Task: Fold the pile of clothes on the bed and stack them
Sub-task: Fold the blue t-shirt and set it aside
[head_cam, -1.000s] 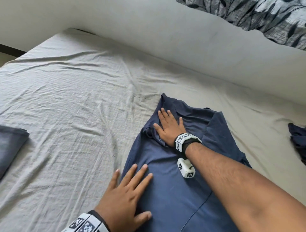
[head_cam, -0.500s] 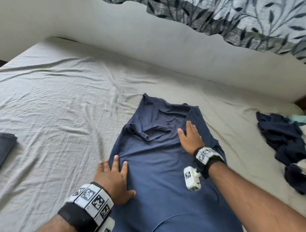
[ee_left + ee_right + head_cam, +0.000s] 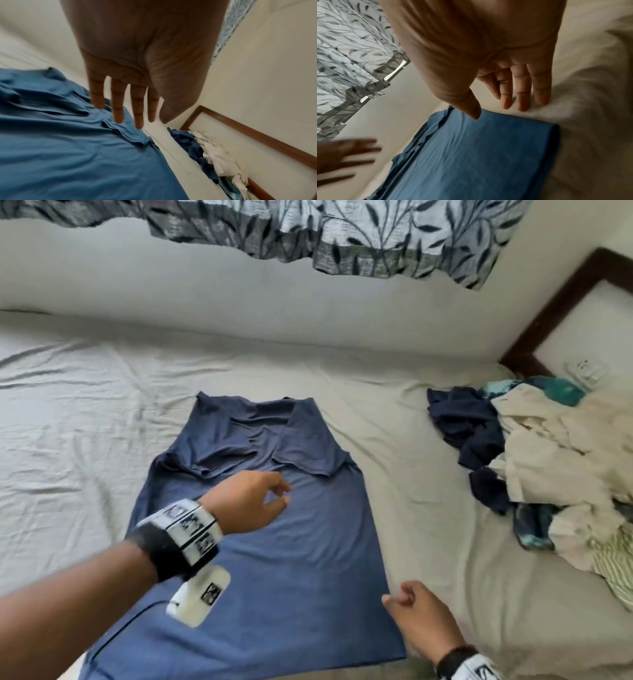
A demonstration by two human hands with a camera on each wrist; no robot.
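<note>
Both hands have lifted off the blue shirt point(image 3: 274, 542), fingers loose, gripping nothing.

I see a grey leaf-patterned curtain point(image 3: 342, 234) hanging above the bed's far edge, a dark wooden frame point(image 3: 561, 302) at its far right corner, and a white wall socket point(image 3: 586, 369) beside it.

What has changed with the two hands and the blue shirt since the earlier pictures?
Both hands have come off the blue cotton shirt. The left hand, earlier pressing flat on its left side, now hovers above the middle, fingers relaxed. The right hand, earlier flat near the sleeves, has drawn back to the shirt's right edge and holds nothing. The shirt still lies flat on the white bedsheet, sleeves folded in.
</note>
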